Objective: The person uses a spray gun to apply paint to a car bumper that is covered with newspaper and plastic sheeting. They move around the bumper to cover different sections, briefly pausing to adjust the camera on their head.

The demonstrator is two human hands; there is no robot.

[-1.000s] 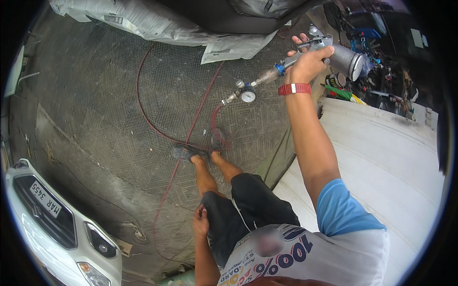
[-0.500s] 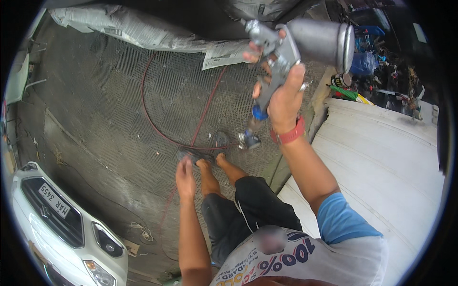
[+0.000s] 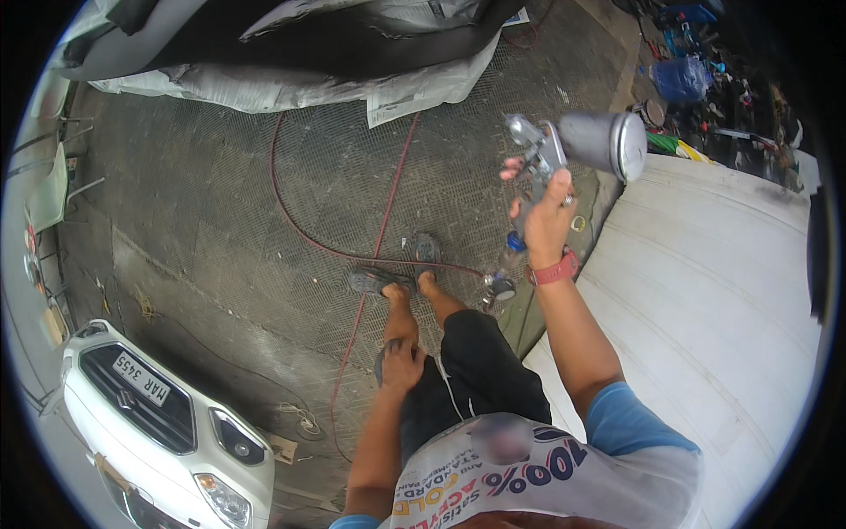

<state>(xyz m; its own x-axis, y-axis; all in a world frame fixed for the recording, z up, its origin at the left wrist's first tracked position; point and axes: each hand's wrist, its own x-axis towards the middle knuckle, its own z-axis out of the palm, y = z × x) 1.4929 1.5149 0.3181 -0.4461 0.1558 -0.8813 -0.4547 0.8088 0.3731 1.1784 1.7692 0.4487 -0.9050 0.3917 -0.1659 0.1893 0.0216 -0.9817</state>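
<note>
My right hand (image 3: 548,216) grips the handle of a metal spray gun (image 3: 539,152), its fingers wrapped round the grip and trigger area. The gun's grey cylindrical cup (image 3: 599,143) points to the right. Below the handle, past a blue ring, hangs a small round fitting like a gauge (image 3: 502,288), where a red air hose (image 3: 330,249) comes in. My left hand (image 3: 402,363) rests on the left leg of my dark shorts near the knee, fingers laid over the cloth, nothing held.
A dark panel (image 3: 291,44) with paper masking (image 3: 432,85) along its edge stands at the far left. The hose loops over the textured floor round my feet. A white car (image 3: 167,414) is at the near left, a white ribbed surface (image 3: 696,291) at right, clutter (image 3: 705,97) beyond.
The spray gun and my right hand have come lower and slightly right. My left hand has dropped onto my leg. The view has shifted, showing more of the dark panel.
</note>
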